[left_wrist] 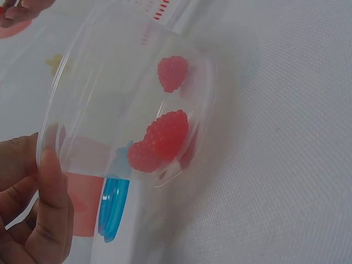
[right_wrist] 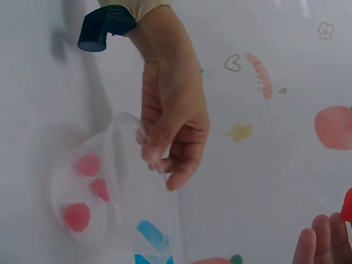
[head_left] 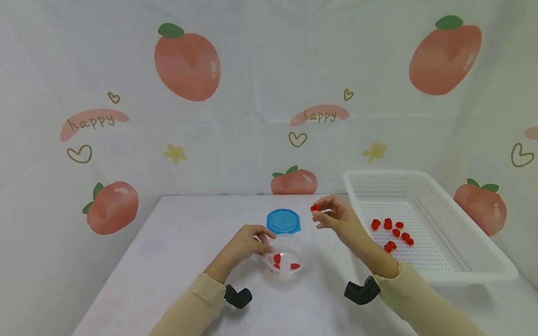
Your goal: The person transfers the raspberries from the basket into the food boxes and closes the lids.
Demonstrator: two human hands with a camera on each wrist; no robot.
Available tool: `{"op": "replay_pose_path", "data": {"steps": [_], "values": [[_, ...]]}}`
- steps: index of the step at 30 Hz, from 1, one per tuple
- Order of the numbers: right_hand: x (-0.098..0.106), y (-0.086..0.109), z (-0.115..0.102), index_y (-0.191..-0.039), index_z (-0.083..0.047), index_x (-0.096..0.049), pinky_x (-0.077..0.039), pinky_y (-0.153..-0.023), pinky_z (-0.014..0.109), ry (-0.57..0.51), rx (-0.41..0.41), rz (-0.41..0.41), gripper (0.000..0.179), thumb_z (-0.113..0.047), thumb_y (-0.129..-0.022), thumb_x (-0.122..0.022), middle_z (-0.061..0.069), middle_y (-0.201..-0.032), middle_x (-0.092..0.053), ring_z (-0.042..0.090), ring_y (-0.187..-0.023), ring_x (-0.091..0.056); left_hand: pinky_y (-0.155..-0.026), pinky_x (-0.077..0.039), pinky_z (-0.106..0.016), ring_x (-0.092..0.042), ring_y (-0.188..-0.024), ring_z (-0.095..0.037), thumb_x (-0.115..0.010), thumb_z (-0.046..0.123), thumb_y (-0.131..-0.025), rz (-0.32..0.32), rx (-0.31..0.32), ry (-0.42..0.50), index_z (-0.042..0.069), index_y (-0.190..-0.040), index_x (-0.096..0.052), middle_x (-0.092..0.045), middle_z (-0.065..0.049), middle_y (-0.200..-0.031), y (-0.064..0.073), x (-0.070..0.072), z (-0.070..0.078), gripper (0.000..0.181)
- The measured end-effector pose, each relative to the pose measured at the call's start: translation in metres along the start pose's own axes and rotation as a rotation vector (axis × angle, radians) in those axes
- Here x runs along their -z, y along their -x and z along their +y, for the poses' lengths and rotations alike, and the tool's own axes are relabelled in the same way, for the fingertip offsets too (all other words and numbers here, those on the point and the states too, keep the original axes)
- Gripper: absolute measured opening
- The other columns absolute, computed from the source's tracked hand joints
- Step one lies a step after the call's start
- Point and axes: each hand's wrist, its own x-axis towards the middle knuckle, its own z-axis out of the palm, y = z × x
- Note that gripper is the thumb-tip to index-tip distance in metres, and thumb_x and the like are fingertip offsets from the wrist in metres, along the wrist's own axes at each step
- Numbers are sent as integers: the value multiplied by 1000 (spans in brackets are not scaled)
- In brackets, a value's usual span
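Note:
My left hand (head_left: pixel 250 241) pinches the rim of a clear round plastic bowl (left_wrist: pixel 104 104) between thumb and fingers. Inside the bowl lie a few red raspberries (left_wrist: pixel 168 135), seen through its wall in both wrist views. To the right and higher up, my right hand (head_left: pixel 340 221) holds a single raspberry (head_left: pixel 315 208) at its fingertips, apart from the bowl. Only the fingertips of that hand show at the corner of the right wrist view, with part of the raspberry (right_wrist: pixel 347 207) at the frame's edge.
Just behind the bowl lies a blue lid (head_left: pixel 283 221) on the white table (head_left: pixel 164 253). A white perforated basket (head_left: pixel 485 266) with several raspberries (head_left: pixel 396 232) stands on the right, beside my right forearm. A printed curtain (head_left: pixel 247 88) hangs behind the table.

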Motion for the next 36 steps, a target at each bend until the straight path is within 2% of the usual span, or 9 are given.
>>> {"op": "replay_pose_path", "data": {"steps": [4,9,12,21,27,31,34,36], "values": [[-11,4,8,-117,7,-49,-55,-75,21,2,-15,-26,27,-7,-95,-58,20,-111,-56,13,-87,-64,-64,-54,-26,-57,-67,-17,-79,11,-78,-3,-7,0,5,-104,-70,-56,-5,-80,0,0,0,28],[-22,10,20,-116,4,-52,-56,-76,25,10,-79,-55,30,-13,-93,-63,23,-111,-55,31,-93,-63,-65,-55,-27,-57,-67,-17,-80,12,-78,-2,13,9,8,-103,-70,-56,-5,-80,-1,0,1,27],[-27,12,26,-116,3,-52,-56,-77,26,9,-114,-73,31,-15,-93,-64,21,-111,-55,37,-96,-61,-65,-56,-28,-57,-68,-17,-80,13,-78,0,12,1,8,-103,-70,-56,-5,-80,-1,0,1,27],[-36,15,43,-113,2,-52,-56,-76,26,20,-178,-104,32,-17,-92,-66,18,-111,-58,39,-98,-61,-64,-55,-27,-56,-70,-18,-78,11,-80,-1,8,-4,5,-106,-70,-57,-5,-80,0,0,2,28],[-39,15,54,-113,3,-53,-57,-76,29,34,-182,-138,32,-17,-91,-66,20,-112,-59,36,-97,-63,-65,-55,-26,-58,-68,-18,-79,14,-79,1,10,-5,8,-104,-70,-58,-6,-81,0,0,0,27],[-38,15,54,-113,3,-53,-57,-76,29,62,-173,-154,32,-16,-92,-66,20,-112,-59,37,-94,-63,-65,-55,-27,-58,-68,-18,-80,15,-79,1,12,-10,9,-103,-70,-58,-5,-81,0,0,-1,27],[-38,14,51,-113,3,-54,-57,-77,31,96,-189,-170,31,-16,-92,-66,19,-110,-60,39,-94,-63,-65,-55,-27,-58,-68,-18,-80,14,-79,1,13,-13,9,-103,-71,-58,-5,-80,0,0,0,27],[-38,13,49,-112,2,-55,-57,-76,31,117,-206,-175,30,-17,-91,-66,17,-108,-61,36,-92,-63,-66,-56,-28,-58,-67,-18,-80,14,-78,1,12,-15,9,-104,-70,-58,-5,-80,0,0,0,27]]}}
